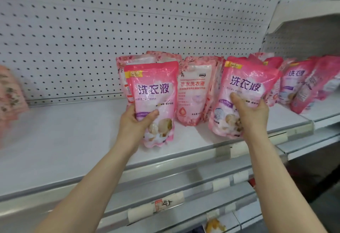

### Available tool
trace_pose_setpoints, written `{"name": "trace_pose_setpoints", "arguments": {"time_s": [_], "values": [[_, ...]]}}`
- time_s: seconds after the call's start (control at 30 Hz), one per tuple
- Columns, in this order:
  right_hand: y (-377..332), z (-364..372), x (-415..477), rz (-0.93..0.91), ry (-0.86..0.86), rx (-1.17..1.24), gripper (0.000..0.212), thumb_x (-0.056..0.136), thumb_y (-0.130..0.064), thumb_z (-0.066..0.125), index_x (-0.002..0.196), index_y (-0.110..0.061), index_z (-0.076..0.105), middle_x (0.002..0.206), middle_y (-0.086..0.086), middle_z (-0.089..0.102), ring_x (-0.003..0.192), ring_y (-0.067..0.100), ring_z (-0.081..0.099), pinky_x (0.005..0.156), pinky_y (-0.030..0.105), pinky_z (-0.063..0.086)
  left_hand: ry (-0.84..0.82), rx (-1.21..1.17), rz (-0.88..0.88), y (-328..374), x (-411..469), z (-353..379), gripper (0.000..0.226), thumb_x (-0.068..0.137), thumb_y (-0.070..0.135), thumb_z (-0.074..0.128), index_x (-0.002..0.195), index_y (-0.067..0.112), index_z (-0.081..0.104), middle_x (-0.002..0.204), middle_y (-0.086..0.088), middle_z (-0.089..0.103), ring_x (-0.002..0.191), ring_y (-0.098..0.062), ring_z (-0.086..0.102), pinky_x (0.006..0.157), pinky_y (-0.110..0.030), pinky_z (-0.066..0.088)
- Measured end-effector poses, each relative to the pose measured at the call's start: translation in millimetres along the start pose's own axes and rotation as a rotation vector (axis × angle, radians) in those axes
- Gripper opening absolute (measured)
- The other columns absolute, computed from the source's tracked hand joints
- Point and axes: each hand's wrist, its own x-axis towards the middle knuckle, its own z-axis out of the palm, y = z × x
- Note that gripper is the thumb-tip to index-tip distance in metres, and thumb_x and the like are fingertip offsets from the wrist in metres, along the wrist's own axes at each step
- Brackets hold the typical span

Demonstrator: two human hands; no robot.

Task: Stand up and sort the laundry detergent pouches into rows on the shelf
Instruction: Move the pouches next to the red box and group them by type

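My left hand (pixel 137 120) grips a pink detergent pouch (pixel 153 92) by its lower left side and holds it upright, its base at the white shelf (pixel 70 140). My right hand (pixel 252 111) grips a second, matching pink pouch (pixel 244 85), tilted to the right, thumb across its front. Between them stands a paler floral pouch (pixel 193 92) with more floral pouches (pixel 161 57) behind it. Further pink pouches (pixel 301 81) lean in a row at the right.
A white pegboard wall (pixel 128 21) backs the shelf. A blurred floral pouch (pixel 9 92) sits at the far left edge. Price-tag rails (pixel 165 203) run along lower shelves below. A neighbouring shelf unit (pixel 312 30) adjoins at the right.
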Motion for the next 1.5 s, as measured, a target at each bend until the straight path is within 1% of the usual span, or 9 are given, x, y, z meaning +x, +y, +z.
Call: {"name": "trace_pose_setpoints", "arguments": {"time_s": [0.3, 0.43, 0.63, 0.83, 0.97, 1.13, 1.27, 1.4, 1.5], "values": [[-41.8, 92.1, -113.0, 0.067, -0.362, 0.136, 0.045, 0.073, -0.025, 0.085, 0.114, -0.021, 0.067, 0.101, -0.001, 0.077, 0.09, 0.019, 0.075, 0.07, 0.035, 0.062, 0.073, -0.101, 0.008, 40.0, -40.0, -107.1, 0.032, 0.078, 0.01, 0.076, 0.105, 0.025, 0.068, 0.098, 0.005, 0.076, 0.09, -0.014, 0.073, 0.07, -0.022, 0.056], [-43.6, 148.1, -146.0, 0.123, -0.483, 0.181, 0.046, 0.07, -0.03, 0.087, 0.111, -0.026, 0.066, 0.101, 0.0, 0.077, 0.088, 0.022, 0.076, 0.069, 0.039, 0.061, 0.149, -0.078, 0.003, 48.5, -55.2, -163.8, 0.031, 0.08, 0.011, 0.074, 0.109, 0.021, 0.067, 0.101, 0.003, 0.076, 0.093, -0.017, 0.072, 0.073, -0.025, 0.058], [-34.4, 244.1, -161.0, 0.198, -0.571, 0.211, 0.04, 0.074, -0.017, 0.085, 0.108, -0.025, 0.065, 0.098, -0.002, 0.077, 0.085, 0.021, 0.076, 0.071, 0.041, 0.062, 0.3, -0.004, 0.014, 52.4, -59.0, -225.1, 0.037, 0.08, 0.012, 0.074, 0.114, 0.022, 0.065, 0.102, 0.007, 0.075, 0.093, -0.012, 0.072, 0.07, -0.019, 0.055], [-17.6, 348.2, -159.3, 0.211, -0.755, 0.153, 0.034, 0.075, -0.007, 0.083, 0.103, -0.017, 0.066, 0.09, -0.001, 0.077, 0.08, 0.016, 0.075, 0.066, 0.03, 0.062, 0.388, 0.106, 0.017, 48.1, -47.8, -245.7, 0.035, 0.079, 0.015, 0.076, 0.111, 0.026, 0.066, 0.099, 0.01, 0.076, 0.088, -0.006, 0.072, 0.065, -0.014, 0.053], [-7.3, 410.7, -144.8, 0.288, -0.779, 0.197, 0.029, 0.075, -0.003, 0.081, 0.095, -0.016, 0.065, 0.082, -0.001, 0.076, 0.071, 0.015, 0.075, 0.058, 0.028, 0.059, 0.412, 0.119, -0.015, 45.1, -33.7, -245.5, 0.034, 0.077, 0.017, 0.076, 0.109, 0.026, 0.067, 0.099, 0.009, 0.076, 0.09, -0.01, 0.072, 0.073, -0.023, 0.055], [11.6, 463.4, -127.1, 0.278, -0.783, 0.173, 0.023, 0.077, -0.004, 0.076, 0.094, -0.014, 0.064, 0.068, -0.01, 0.073, 0.059, 0.005, 0.07, 0.05, 0.021, 0.054, 0.427, 0.121, -0.016, 36.4, -22.4, -242.9, 0.035, 0.077, 0.012, 0.076, 0.109, 0.022, 0.067, 0.1, 0.008, 0.076, 0.09, -0.009, 0.072, 0.069, -0.015, 0.054], [24.4, 480.2, -117.5, 0.305, -0.778, 0.171, 0.026, 0.078, -0.019, 0.079, 0.101, -0.016, 0.068, 0.085, -0.004, 0.076, 0.078, 0.015, 0.075, 0.069, 0.036, 0.062, 0.421, 0.124, -0.032, 31.9, -18.4, -241.5, 0.034, 0.078, 0.01, 0.076, 0.109, 0.022, 0.067, 0.099, 0.008, 0.076, 0.09, -0.011, 0.072, 0.07, -0.016, 0.054], [23.2, 475.7, -115.0, 0.254, -0.805, 0.132, 0.032, 0.079, -0.022, 0.078, 0.108, -0.019, 0.064, 0.093, -0.003, 0.075, 0.083, 0.013, 0.074, 0.083, 0.043, 0.06, 0.423, 0.116, -0.034, 31.0, -13.2, -239.9, 0.034, 0.078, 0.006, 0.075, 0.108, 0.021, 0.067, 0.096, 0.008, 0.076, 0.087, -0.01, 0.072, 0.068, -0.016, 0.054], [-1.7, 457.0, -111.4, 0.035, -0.711, 0.06, 0.044, 0.086, -0.03, 0.072, 0.123, -0.021, 0.05, 0.105, -0.004, 0.064, 0.099, 0.016, 0.066, 0.085, 0.031, 0.055, 0.426, 0.144, -0.028, 30.2, -10.4, -239.0, 0.032, 0.078, 0.005, 0.076, 0.104, 0.022, 0.067, 0.093, 0.011, 0.076, 0.083, -0.008, 0.072, 0.065, -0.013, 0.053]]}}
